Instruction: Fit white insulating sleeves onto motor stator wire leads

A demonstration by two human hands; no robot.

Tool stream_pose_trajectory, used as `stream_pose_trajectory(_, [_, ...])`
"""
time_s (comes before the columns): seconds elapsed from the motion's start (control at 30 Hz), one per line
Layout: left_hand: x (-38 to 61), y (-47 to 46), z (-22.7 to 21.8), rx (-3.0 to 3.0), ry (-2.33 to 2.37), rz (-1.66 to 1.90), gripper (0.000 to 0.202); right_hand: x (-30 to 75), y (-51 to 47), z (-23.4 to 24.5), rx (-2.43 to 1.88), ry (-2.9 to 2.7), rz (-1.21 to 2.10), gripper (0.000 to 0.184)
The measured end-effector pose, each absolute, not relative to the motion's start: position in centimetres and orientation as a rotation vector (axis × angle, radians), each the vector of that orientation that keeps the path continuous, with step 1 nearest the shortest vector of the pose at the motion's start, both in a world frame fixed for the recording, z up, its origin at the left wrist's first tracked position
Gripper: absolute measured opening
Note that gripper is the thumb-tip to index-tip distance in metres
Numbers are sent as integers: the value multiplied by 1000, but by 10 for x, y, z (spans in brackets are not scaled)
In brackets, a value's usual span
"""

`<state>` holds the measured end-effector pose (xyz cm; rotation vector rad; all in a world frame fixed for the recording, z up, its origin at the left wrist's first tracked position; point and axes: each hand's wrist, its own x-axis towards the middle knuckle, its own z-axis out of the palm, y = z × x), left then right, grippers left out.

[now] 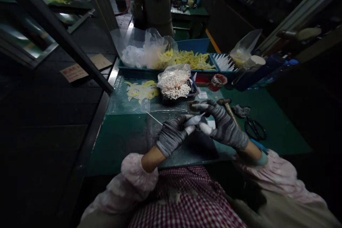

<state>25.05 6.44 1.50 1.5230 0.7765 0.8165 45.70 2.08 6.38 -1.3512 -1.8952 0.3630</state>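
Observation:
Both my hands wear grey striped gloves and meet over the green table [125, 139]. My left hand [172, 134] grips a small white plastic piece [192, 120] at its fingertips. My right hand [224, 126] pinches the same white piece from the right, with a white tip showing between the thumbs. A thin white stick [154, 118] lies on the table just left of my left hand. A bag of small white parts [175, 82] sits in a dark tray right behind the hands.
A hammer [227, 107] and black scissors [255, 129] lie to the right. Yellow strips [143, 90] rest on clear plastic. A blue tray [195, 46] at the back holds yellow pieces [191, 60] and bags. A person [152, 0] stands beyond it.

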Motion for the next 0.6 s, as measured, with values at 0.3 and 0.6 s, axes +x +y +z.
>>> stream_pose_trajectory(0.3, [253,67,10,1476,834,870,27,463,24,60,-1324,-1995,237,32])
stream_pose_trajectory(0.6, [255,68,4,1512,829,871,30,462,27,56,-1377,-1928,223,25])
